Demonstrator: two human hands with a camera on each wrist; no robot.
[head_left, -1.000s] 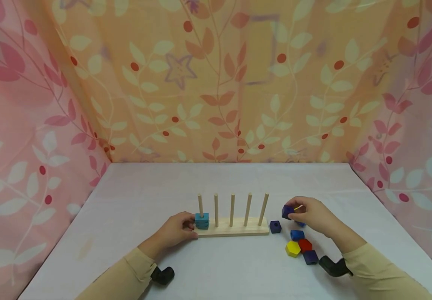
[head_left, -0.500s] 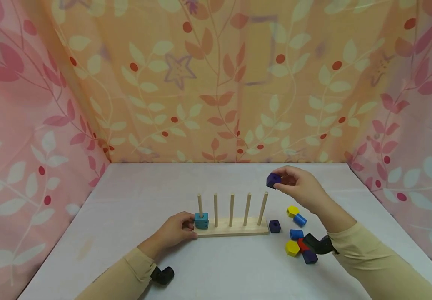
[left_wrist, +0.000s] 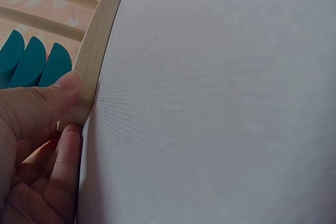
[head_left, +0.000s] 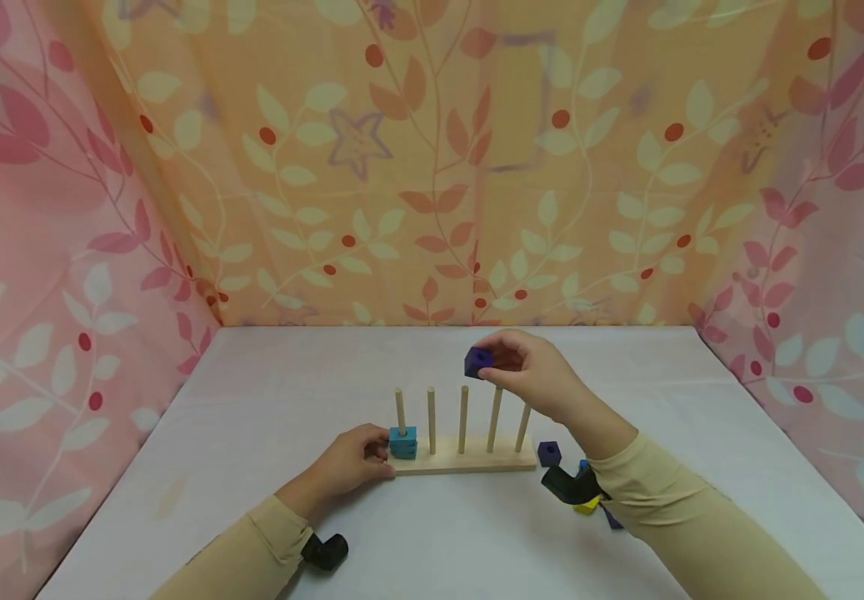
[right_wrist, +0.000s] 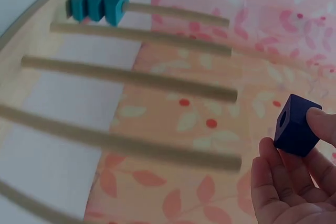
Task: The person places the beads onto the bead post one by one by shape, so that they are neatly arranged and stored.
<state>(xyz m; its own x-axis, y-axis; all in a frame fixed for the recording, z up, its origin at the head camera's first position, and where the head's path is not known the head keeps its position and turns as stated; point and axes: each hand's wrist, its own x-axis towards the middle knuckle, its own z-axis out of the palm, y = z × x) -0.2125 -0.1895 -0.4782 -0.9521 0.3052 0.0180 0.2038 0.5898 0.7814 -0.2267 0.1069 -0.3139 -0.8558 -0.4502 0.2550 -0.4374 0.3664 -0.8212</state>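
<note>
My right hand [head_left: 540,375] pinches a purple cube bead [head_left: 478,362] between thumb and fingers, in the air above the middle of a wooden peg stand [head_left: 476,458]. A hole shows in the cube's side in the right wrist view, where the bead [right_wrist: 298,125] is apart from every peg. My left hand [head_left: 349,460] grips the stand's left end, thumb [left_wrist: 65,90] on the wooden base [left_wrist: 94,51] and fingers curled against its end. Three teal beads [head_left: 403,442] with rounded sides are stacked on the leftmost peg [head_left: 400,408]; the other pegs are bare.
Another purple cube [head_left: 549,453] lies just off the stand's right end. Beyond it, a yellow bead [head_left: 587,506], a blue bead and a purple bead [head_left: 614,518] are partly hidden by the right wrist's black camera [head_left: 572,485]. Patterned cloth walls [head_left: 432,167] enclose the white table.
My right hand has lifted the purple cube from the loose beads at the right and carried it left, over the stand. My left hand has stayed on the stand's end.
</note>
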